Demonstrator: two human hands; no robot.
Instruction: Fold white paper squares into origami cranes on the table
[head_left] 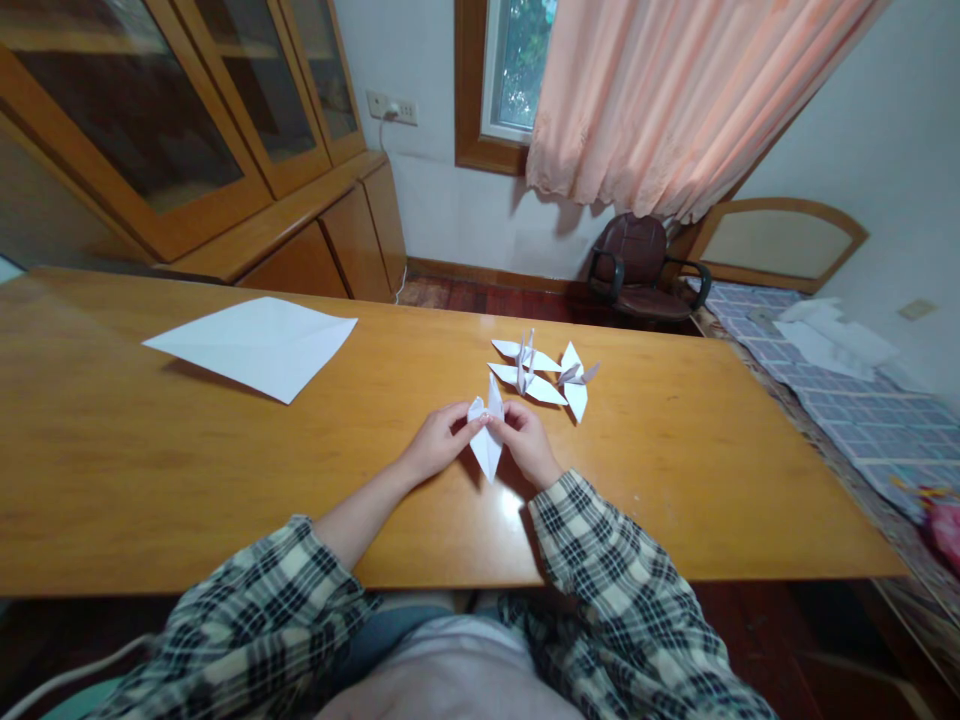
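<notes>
Left hand [439, 440] and right hand [529, 440] hold a half-folded paper crane [486, 440] just above the near-centre desk [675, 480], fingers pinched on its upper edges. Judged light, thin, easily creased; best gripped along the folds.

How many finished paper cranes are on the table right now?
2: one crane beyond the hands, another crane touching its right side. A third, unfinished fold is held by both hands.

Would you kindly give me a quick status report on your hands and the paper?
Left hand and right hand both pinching folded paper piece. Finished paper cranes just beyond, apart.
</notes>
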